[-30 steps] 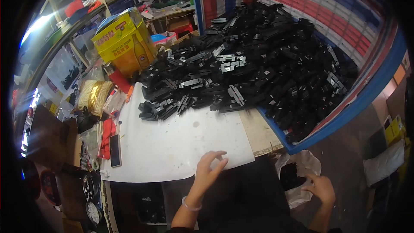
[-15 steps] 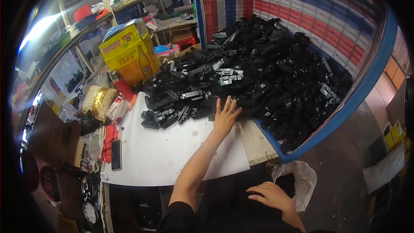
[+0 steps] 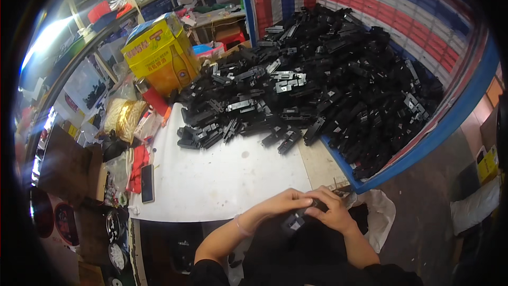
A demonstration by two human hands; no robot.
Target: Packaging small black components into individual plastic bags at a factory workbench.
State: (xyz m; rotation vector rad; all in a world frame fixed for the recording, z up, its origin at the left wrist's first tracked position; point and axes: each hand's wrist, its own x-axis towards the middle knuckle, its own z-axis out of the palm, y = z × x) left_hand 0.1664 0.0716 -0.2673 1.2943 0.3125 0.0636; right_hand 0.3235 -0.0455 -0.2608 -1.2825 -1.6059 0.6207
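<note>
Above my lap, just off the table's front edge, my left hand (image 3: 286,202) and my right hand (image 3: 332,211) meet with their fingers closed around a small black part (image 3: 292,224). A pale, shiny face shows on its lower end; the fingers hide much of the rest. Beyond them, a large heap of similar black parts (image 3: 344,85), some with silvery metal plates, spreads over the far side of the white-topped table (image 3: 222,180). Several black parts lie at the heap's near edge.
A blue-framed bin (image 3: 391,172) with striped sheeting holds the heap on the right. On the left are a phone (image 3: 147,184), a yellow carton (image 3: 164,58), a red cylinder (image 3: 153,100) and bags. A white sack (image 3: 382,217) stands below the table's right corner.
My left hand has drawn back from the heap's near edge to meet my right hand. Both now hold a black part. Several parts at that edge now lie nearer on the white surface.
</note>
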